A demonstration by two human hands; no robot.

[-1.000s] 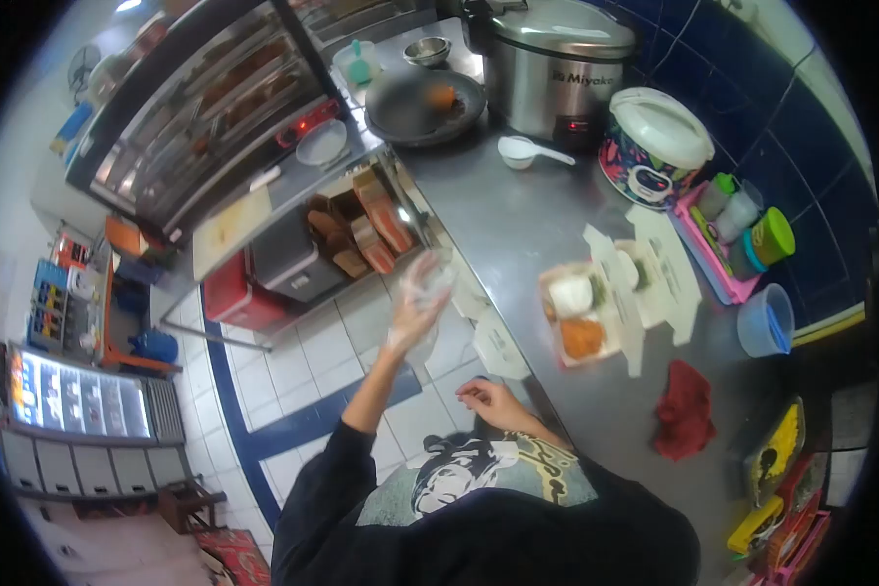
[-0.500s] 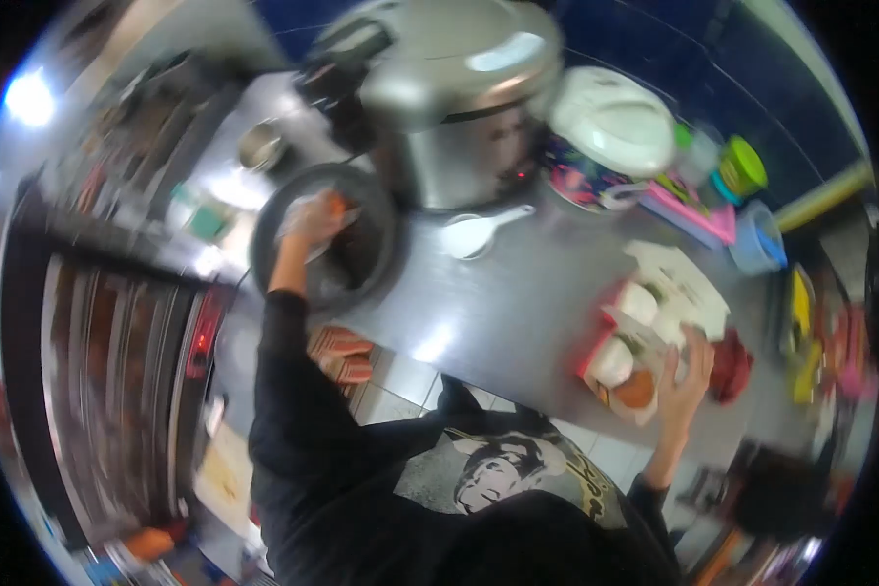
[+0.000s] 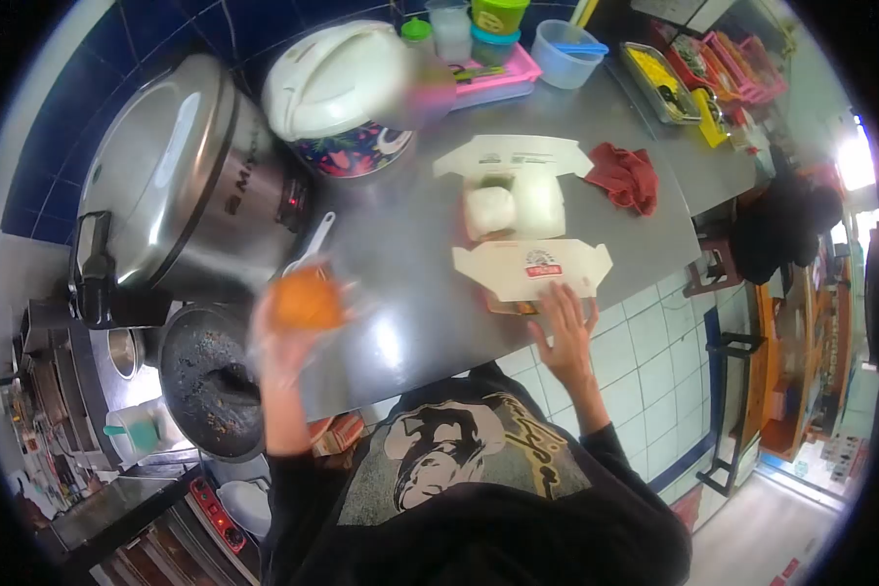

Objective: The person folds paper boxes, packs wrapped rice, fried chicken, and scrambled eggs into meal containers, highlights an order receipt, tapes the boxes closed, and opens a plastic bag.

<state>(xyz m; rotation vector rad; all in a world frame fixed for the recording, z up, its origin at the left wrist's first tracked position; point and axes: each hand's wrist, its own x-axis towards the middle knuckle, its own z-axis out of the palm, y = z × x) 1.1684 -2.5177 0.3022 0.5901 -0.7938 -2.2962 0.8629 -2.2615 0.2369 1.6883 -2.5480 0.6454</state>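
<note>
My left hand (image 3: pixel 288 342), in a clear plastic glove, grips a round orange-brown fried piece (image 3: pixel 307 299) above the steel counter (image 3: pixel 391 322), just right of the dark pan (image 3: pixel 208 366). My bare right hand (image 3: pixel 565 337) has its fingers spread on the printed lid flap (image 3: pixel 537 266) of the nearer carton. That lid hides most of what the nearer carton holds. Behind it a second carton (image 3: pixel 518 156) stands open, with a white rounded mound (image 3: pixel 490 209) inside. A white scoop (image 3: pixel 314 239) lies by the steel cooker, partly behind the fried piece.
The large steel cooker (image 3: pixel 181 186) and a patterned rice cooker (image 3: pixel 347 107) stand at the back left. At the back are a pink tray (image 3: pixel 498 83) and a clear tub (image 3: pixel 564 59). A red cloth (image 3: pixel 625 178) lies right of the cartons. A person in dark clothing (image 3: pixel 786 230) is farther right.
My left hand has come away from the pan with the fried piece. My right hand now lies on the nearer carton's lid, which has swung over its contents. The view has turned right.
</note>
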